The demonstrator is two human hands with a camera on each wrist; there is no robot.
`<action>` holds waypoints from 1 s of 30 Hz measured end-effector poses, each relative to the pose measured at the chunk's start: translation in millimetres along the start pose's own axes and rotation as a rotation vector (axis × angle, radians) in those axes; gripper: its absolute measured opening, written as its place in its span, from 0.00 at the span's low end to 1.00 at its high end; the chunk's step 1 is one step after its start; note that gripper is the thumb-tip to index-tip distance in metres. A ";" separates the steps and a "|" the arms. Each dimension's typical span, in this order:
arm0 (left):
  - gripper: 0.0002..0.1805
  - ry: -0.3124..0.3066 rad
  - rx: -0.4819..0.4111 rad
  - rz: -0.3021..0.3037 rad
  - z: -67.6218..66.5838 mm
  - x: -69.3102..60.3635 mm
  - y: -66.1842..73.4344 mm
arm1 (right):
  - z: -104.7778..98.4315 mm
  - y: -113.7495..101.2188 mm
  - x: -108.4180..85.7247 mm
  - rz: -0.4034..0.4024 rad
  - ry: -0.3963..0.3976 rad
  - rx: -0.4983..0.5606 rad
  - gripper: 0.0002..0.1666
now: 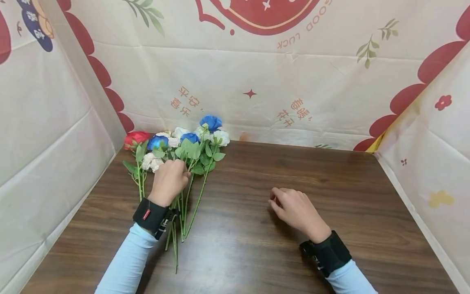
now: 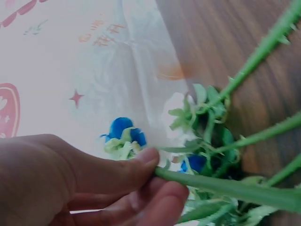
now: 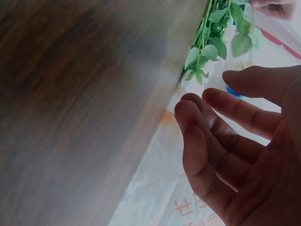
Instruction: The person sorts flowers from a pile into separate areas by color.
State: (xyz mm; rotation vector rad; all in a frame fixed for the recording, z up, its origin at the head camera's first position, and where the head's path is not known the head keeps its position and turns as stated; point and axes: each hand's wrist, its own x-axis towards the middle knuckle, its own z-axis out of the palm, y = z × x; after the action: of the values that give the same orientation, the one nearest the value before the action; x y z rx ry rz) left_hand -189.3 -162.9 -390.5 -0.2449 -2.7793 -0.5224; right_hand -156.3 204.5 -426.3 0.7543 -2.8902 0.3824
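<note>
My left hand (image 1: 169, 182) pinches the green stem (image 2: 225, 187) of a blue rose (image 1: 211, 122) between thumb and fingertips, over a spread of artificial flowers. Its bloom (image 2: 123, 134) shows just beyond the thumb in the left wrist view. Around that hand lie a red rose (image 1: 136, 139), other blue roses (image 1: 158, 142) and white flowers (image 1: 221, 138), their long stems pointing toward me. Well to the right, my right hand (image 1: 298, 209) hovers over the table with loosely bent fingers. Nothing is between its thumb and fingers (image 3: 192, 141) in the right wrist view.
The brown wooden table (image 1: 257, 245) runs back to a printed white cloth wall (image 1: 235, 73). Similar cloth walls stand at the left (image 1: 47, 134) and right (image 1: 433, 171). Bare stem ends (image 1: 175, 261) reach toward the front, beside the left forearm.
</note>
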 end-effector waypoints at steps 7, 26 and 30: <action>0.06 0.045 -0.115 0.007 -7.4 0.4 9.2 | -1.0 -0.6 0.6 0.002 -0.010 0.007 0.02; 0.06 0.024 -0.259 0.032 -5.8 -1.7 30.2 | -0.4 -2.1 0.6 0.019 -0.025 0.052 0.03; 0.07 -0.044 -0.338 0.023 -2.0 -2.5 38.9 | -1.7 -5.5 0.9 0.020 -0.029 0.104 0.03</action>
State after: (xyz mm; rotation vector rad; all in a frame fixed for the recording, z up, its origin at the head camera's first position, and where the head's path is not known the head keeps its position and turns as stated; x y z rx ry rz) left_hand -177.8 -128.2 -376.8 -0.3652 -2.7119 -0.9914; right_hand -154.3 199.9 -423.3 0.7522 -2.9262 0.5317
